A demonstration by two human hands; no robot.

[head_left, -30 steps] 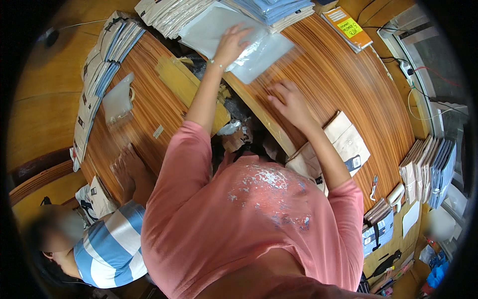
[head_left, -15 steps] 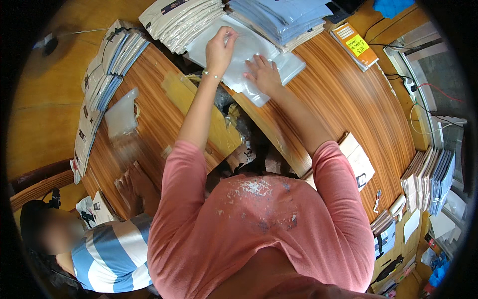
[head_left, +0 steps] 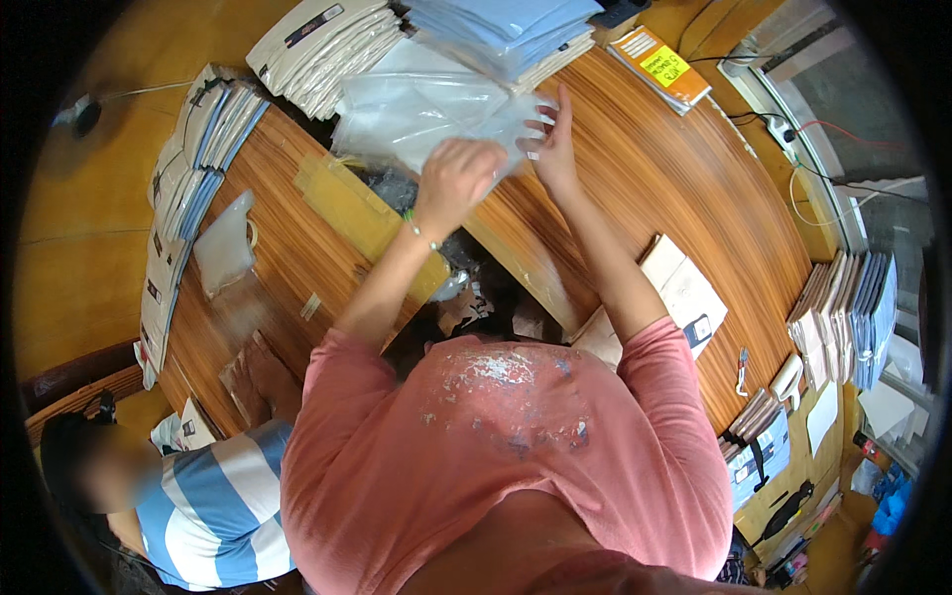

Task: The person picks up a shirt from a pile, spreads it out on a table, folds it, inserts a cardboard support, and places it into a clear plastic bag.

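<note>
A small pile of clear plastic bags (head_left: 421,104) lies at the far side of the wooden table, between the stacks of packed clothes. My left hand (head_left: 461,178) is at the near edge of the bags, its fingers curled closed on the film and slightly blurred. At the right edge of the bags, my right hand (head_left: 553,149) has its fingers spread and bent, with the fingertips touching or just behind the film. Whether those fingers grip the film is hard to make out.
Bagged cream garments (head_left: 322,55) and bagged blue garments (head_left: 506,30) are stacked beyond the bags. An orange notebook (head_left: 659,69) lies far right. A gap (head_left: 486,268) separates the tabletops near a yellowish strip (head_left: 367,218). A person in a striped shirt (head_left: 218,501) sits at left.
My left hand has come down toward me to the bags' near edge. My right hand has lifted from lying flat on the bags and shifted to their right edge. The view has shifted slightly.
</note>
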